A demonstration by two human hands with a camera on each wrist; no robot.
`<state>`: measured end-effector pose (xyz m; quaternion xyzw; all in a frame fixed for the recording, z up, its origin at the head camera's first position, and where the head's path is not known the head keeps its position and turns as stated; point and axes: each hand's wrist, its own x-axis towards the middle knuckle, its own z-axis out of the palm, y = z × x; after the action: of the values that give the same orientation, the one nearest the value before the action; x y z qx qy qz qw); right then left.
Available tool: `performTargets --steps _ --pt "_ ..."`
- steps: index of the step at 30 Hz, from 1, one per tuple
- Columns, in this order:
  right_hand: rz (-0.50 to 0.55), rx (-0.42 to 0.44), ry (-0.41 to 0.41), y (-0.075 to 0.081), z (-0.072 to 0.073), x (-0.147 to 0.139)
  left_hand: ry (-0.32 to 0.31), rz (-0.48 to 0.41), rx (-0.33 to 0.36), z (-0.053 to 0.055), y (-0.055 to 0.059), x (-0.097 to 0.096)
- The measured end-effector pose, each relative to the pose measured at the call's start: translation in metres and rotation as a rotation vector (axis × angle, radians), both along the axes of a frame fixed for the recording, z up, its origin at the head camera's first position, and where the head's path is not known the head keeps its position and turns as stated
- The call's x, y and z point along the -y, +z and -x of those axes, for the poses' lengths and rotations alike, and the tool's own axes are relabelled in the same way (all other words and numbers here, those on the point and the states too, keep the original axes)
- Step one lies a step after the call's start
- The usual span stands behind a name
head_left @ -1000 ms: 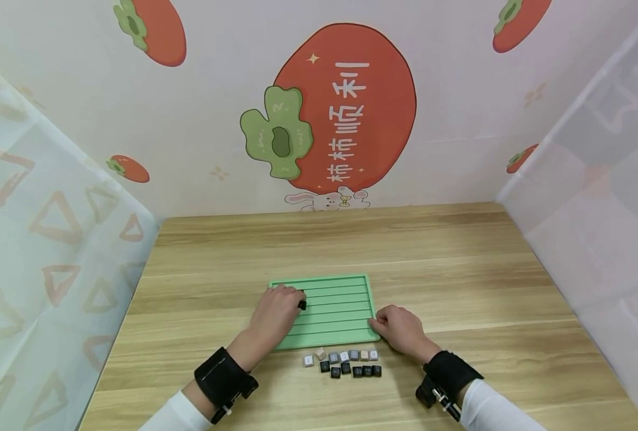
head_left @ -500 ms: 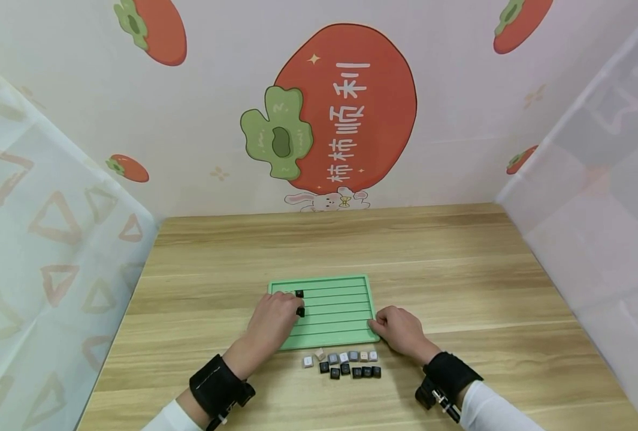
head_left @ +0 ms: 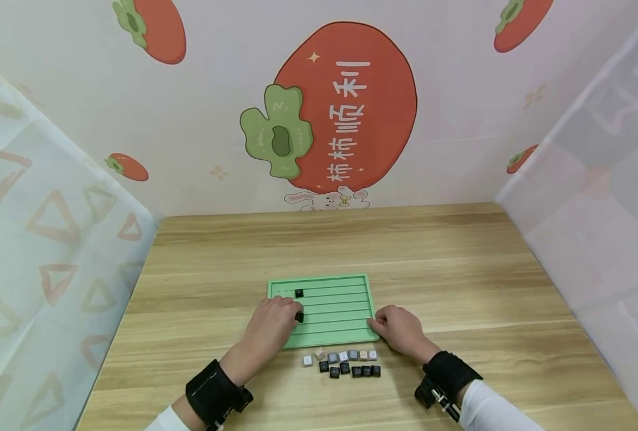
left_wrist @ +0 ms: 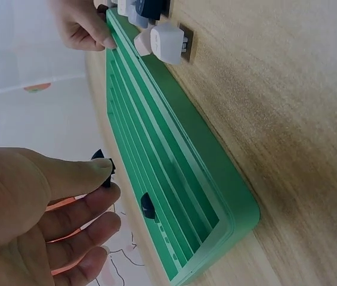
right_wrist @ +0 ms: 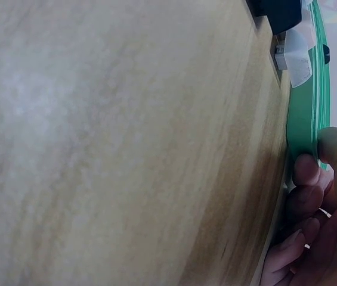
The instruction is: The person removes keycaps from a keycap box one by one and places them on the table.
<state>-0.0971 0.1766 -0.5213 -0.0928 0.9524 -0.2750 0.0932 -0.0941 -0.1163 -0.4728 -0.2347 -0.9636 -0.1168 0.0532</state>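
Note:
My left hand pinches a black keycap between thumb and forefinger, over the left part of a green ridged tray. In the left wrist view this keycap is held above the tray's grooves, apart from them. Another black keycap sits in a groove near the tray's far left. My right hand grips the tray's near right corner, its thumb on the rim and curled fingers against the side, as the right wrist view shows.
Several loose keycaps lie on the wooden table in front of the tray, with white and grey ones behind black ones. Printed cloth walls enclose the table at the back and both sides.
My left hand has drawn back toward me with its black keycap, uncovering the black keycap in the tray's far groove. My right hand stays at the corner.

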Motion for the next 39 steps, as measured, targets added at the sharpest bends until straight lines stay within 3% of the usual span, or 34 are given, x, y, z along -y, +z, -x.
performTargets --steps 20,39 --pt "-0.01 0.036 -0.003 0.001 0.001 0.0 -0.03 0.029 0.009 -0.012 -0.006 0.005" --pt "-0.011 0.026 -0.006 0.003 0.0 0.0 -0.041 0.003 0.037 -0.023 -0.01 0.006"
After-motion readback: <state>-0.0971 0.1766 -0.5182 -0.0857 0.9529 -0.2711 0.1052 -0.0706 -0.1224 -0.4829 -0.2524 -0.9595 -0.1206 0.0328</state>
